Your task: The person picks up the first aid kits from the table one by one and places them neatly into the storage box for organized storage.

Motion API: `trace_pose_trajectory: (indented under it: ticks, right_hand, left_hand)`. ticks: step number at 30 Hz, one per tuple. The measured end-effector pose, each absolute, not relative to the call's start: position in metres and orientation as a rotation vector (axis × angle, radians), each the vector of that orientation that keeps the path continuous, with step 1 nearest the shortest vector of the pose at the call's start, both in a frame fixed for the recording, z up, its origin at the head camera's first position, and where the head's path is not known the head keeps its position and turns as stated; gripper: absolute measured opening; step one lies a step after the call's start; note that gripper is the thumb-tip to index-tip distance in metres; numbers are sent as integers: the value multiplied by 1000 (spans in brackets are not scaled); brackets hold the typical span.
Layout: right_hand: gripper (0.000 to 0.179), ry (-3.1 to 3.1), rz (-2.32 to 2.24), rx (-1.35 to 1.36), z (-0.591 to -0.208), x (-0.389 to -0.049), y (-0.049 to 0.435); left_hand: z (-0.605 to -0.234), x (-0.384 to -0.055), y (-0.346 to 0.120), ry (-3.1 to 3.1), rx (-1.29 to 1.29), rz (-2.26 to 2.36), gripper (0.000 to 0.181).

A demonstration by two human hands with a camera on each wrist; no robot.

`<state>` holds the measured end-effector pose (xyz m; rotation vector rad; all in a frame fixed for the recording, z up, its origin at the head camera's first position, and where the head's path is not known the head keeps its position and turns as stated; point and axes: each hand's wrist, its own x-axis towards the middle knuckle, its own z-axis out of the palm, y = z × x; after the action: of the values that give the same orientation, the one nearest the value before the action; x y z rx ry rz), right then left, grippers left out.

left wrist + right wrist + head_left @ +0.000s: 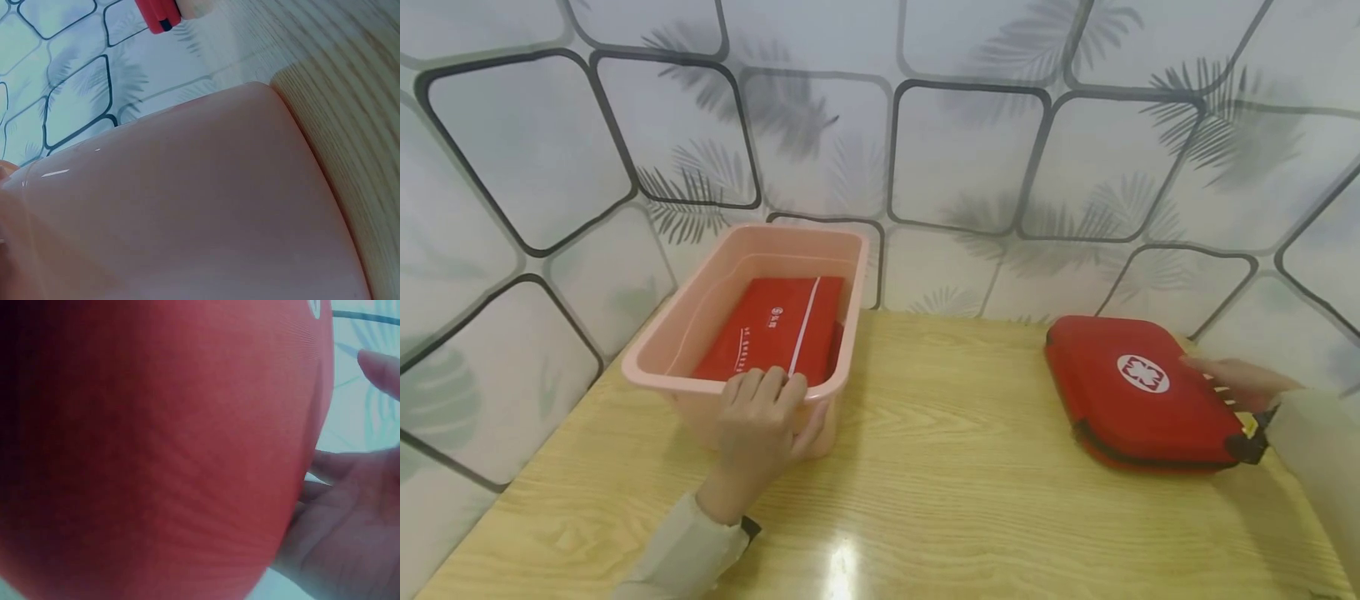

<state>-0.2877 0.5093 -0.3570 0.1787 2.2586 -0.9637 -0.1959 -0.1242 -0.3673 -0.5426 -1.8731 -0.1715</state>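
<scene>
At the left stands a pink plastic basin (651,367), which also fills much of the left wrist view. My left hand (758,429) grips its near rim, with the fingers curled over the edge and the thumb against the outer wall. Inside lies a flat red packet (775,321) with white print. My right hand (1247,383) is at the right side of a red zipped first-aid case (1105,358) with a white emblem. In the right wrist view its thumb (378,372) stands apart from the case; the fingertips are hidden behind the case's edge.
A light wooden table (940,467) spreads between the basin and the case. Behind it rises a wall (970,167) with a leaf and rounded-square pattern, which also runs along both sides.
</scene>
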Motion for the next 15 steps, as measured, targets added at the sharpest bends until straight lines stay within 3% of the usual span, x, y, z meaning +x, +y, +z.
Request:
trace_pose_trajectory:
  ticks: [5, 15]
  right_hand:
    - [90, 2230, -996, 189, -364, -291, 511]
    - [43, 2067, -1146, 204, -369, -287, 509]
  left_hand:
    - [-368, -196, -125, -1875, -542, -163, 42]
    - [-367, -196, -125, -1877, -551, -145, 44]
